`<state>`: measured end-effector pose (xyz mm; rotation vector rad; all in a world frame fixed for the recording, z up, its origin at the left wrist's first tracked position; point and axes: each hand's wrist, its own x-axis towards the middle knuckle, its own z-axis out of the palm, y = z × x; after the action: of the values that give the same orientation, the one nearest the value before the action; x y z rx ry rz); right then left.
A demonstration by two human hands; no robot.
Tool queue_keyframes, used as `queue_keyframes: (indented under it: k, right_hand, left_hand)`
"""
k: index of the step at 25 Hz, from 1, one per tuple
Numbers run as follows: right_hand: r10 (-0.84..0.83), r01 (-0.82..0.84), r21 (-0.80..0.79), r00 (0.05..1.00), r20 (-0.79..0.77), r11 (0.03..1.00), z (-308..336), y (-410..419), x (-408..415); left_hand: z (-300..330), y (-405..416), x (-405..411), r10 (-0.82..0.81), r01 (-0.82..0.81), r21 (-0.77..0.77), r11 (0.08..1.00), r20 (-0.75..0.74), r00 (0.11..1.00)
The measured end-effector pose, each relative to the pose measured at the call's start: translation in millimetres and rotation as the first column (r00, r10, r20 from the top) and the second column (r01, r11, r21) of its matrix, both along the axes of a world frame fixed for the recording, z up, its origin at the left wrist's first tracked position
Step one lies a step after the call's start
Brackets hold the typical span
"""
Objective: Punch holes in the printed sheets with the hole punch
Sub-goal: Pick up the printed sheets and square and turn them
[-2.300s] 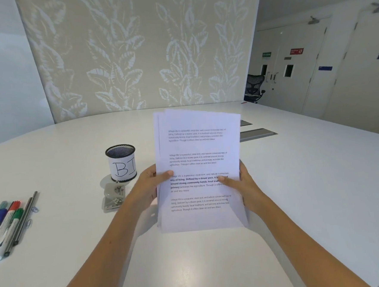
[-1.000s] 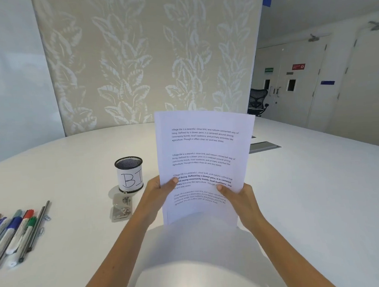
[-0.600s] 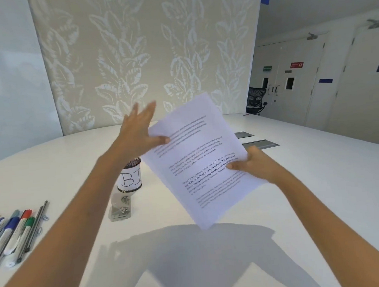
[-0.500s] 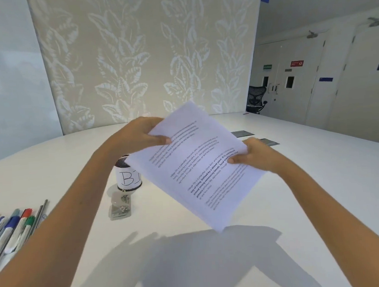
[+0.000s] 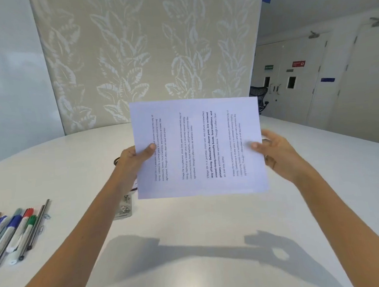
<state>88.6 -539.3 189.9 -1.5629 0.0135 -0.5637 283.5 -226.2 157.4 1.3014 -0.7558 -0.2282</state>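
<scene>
I hold a stack of printed sheets up in the air above the white table, turned sideways so the text lines run vertically. My left hand pinches the stack's left edge, thumb on the front. My right hand grips the right edge, thumb on the front and fingers spread behind. The small metal hole punch lies on the table under my left forearm, below the stack's lower left corner, partly hidden.
Several markers and pens lie in a row at the left edge of the table. The mesh pen cup is almost wholly hidden behind my left hand. A patterned panel and doors stand behind the table.
The stack has been turned from upright to sideways. My left hand let go, reached to the top edge and gripped it again. Both hands now hold it by its short edges.
</scene>
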Motion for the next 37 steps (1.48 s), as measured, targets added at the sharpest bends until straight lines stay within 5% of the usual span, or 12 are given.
queue_keyframes:
  k: [11,22,29,34,37]
  right_hand:
    - [-0.181,0.18,0.074,0.983,0.008,0.981,-74.6,33.5,24.5]
    - [-0.23,0.233,0.115,0.972,-0.039,0.966,-79.8,47.9,34.0]
    - [-0.316,0.344,0.122,0.927,-0.204,0.931,-121.6,61.5,33.9]
    - [-0.417,0.4,-0.126,0.894,-0.165,0.908,-64.0,55.2,35.4]
    - [-0.466,0.38,-0.403,0.874,-0.136,0.832,-13.2,58.7,36.6]
  left_hand:
    - [-41.2,-9.8,-16.7,0.152,-0.151,0.041,0.988,-0.036,0.988]
    - [-43.0,-8.4,-7.2,0.035,-0.028,0.064,0.998,-0.11,0.993]
    - [-80.0,-9.7,-5.0,0.051,-0.038,0.256,0.966,-0.045,0.998]
    - [-43.8,2.3,11.2,0.345,-0.396,0.179,0.901,0.26,0.902]
    - [-18.4,7.6,19.4,0.32,-0.576,0.212,0.789,0.659,0.681]
